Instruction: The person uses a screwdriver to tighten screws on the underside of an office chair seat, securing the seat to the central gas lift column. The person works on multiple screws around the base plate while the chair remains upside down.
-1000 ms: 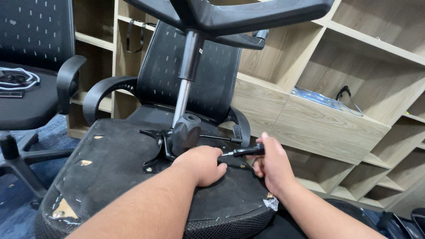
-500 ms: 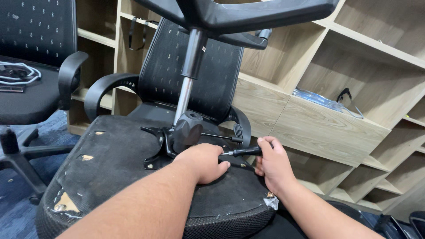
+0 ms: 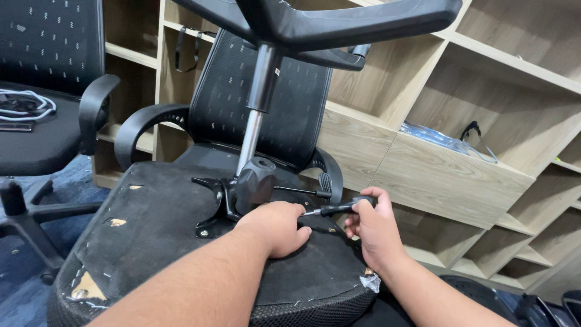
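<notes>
Chair [image 3: 42, 121] at far left, upright, white cable [image 3: 27, 106] lying on its cushion. Next to it we see an upturned seat [image 3: 151, 242], underside up, fabric torn at the near edge with staples showing. A black plate [image 3: 218, 203] is bolted to the middle of that underside, and a chrome column [image 3: 249, 142] rises from it to the base [image 3: 339, 21] at the top of frame. Our left hand [image 3: 275, 227] rests fingers curled on the seat just in front of the plate, palm down, holding nothing we can make out. A screwdriver [image 3: 336, 208] lies almost level, its tip hidden behind the left hand's knuckles, so we cannot tell what it touches. Our right hand [image 3: 375, 230] is wrapped closed around the black handle, thumb on top. A thin lever [image 3: 299, 192] runs from the plate toward the right, just above the screwdriver. Behind the seat stands another chair's backrest [image 3: 260, 103]. Wooden shelves [image 3: 460, 169] fill the right, with a clear plastic bag [image 3: 442, 138] in one compartment.
</notes>
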